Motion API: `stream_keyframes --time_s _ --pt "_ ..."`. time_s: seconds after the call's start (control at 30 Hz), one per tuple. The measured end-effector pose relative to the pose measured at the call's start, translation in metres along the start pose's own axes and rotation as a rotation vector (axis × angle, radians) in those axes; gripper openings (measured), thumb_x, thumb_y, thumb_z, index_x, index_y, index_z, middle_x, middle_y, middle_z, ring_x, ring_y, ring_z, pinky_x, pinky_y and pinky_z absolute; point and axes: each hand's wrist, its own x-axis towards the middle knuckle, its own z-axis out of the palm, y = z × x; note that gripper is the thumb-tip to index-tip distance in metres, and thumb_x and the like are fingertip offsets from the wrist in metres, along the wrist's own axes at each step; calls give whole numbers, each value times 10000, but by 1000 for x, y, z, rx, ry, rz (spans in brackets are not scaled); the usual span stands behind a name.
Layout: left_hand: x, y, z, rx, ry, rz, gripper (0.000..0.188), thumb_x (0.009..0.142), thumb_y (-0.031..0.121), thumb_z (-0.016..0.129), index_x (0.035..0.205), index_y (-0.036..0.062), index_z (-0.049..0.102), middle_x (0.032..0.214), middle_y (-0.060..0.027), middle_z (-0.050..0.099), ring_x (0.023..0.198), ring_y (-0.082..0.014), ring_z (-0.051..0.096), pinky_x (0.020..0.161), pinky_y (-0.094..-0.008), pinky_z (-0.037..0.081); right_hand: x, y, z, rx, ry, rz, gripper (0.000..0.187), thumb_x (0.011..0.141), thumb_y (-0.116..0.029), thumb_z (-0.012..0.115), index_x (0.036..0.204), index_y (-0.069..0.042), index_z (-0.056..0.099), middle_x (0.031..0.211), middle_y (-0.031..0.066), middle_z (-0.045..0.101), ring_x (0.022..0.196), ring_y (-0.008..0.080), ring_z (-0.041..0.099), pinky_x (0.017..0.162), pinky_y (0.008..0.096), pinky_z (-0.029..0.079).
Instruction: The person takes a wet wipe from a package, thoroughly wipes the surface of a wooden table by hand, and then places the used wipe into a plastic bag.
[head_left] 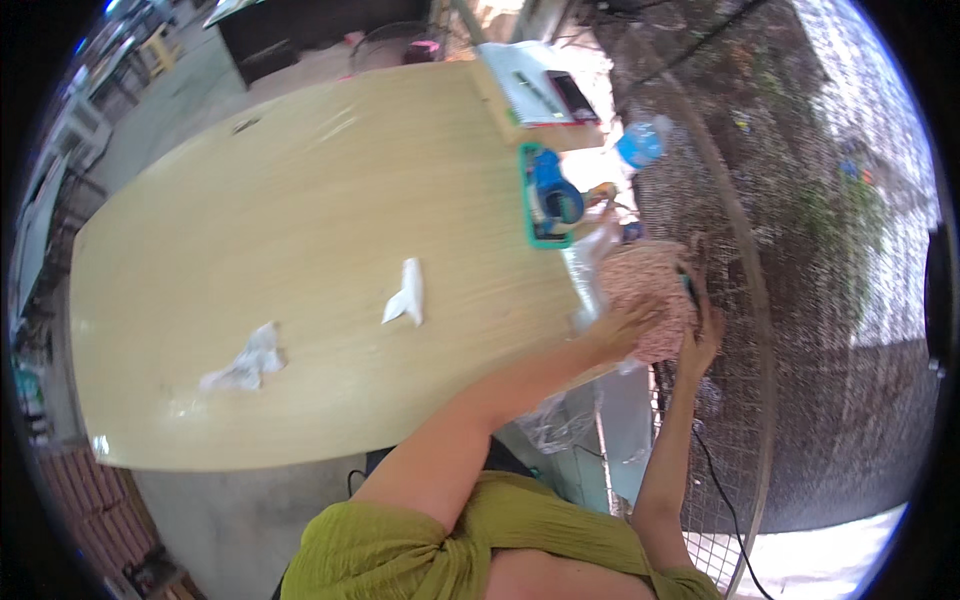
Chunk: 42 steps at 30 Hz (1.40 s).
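Beyond the table's right end, my hands are on a pink, rough-textured soft piece (pixel 640 275); its exact kind cannot be made out. My left hand (pixel 630 325) rests on its near left part, fingers curved against the surface. At the right edge my right hand (pixel 704 330) grips it, with some fingers hidden behind. A small dark, greenish patch shows on that edge, between the pink surface and my right fingers. Clear plastic wrap (pixel 590 265) lies just left of the pink piece, along the table edge.
On the pale wooden table (pixel 260 210) lie two crumpled white scraps (pixel 407 292). A green basket (pixel 530 200) holds blue tape rolls. Behind it are papers (pixel 520 85), a pen and a dark phone. A blue-labelled bottle (pixel 640 145) stands near a wire mesh fence on the right.
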Motion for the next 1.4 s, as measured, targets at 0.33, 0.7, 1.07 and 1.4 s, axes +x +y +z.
stream_keyframes --time_s 0.33,0.7,1.07,1.4 --pt "-192 -14 -89 -103 197 -150 591 789 211 716 1335 95 520 1367 -171 488 1307 -393 403 1085 -498 330 -57 -264 53 638 -723 -90 347 794 -1 653 1136 -64 651 1180 149 563 1077 306 567 915 393 464" --pt "-473 83 -234 261 560 -1033 410 801 109 698 1200 67 610 1223 -145 580 1131 -344 541 966 -427 445 -223 -534 146 533 -1119 -804 676 851 -252 681 1448 -193 369 1457 233 349 1186 453 492 952 477 469" --pt "-586 95 -309 44 652 -1081 379 832 67 670 1207 87 622 1261 -136 576 1056 -273 595 869 -359 488 -293 -556 164 997 -1174 -165 247 845 -151 632 1083 -96 672 1057 152 665 960 298 642 830 389 509" --pt "-564 48 -322 -32 343 -797 365 836 56 646 1198 99 632 1261 -116 576 963 -227 590 778 -362 485 -271 -257 8 1175 -222 1163 335 853 -94 541 1165 1 619 969 101 635 894 198 626 771 351 506"
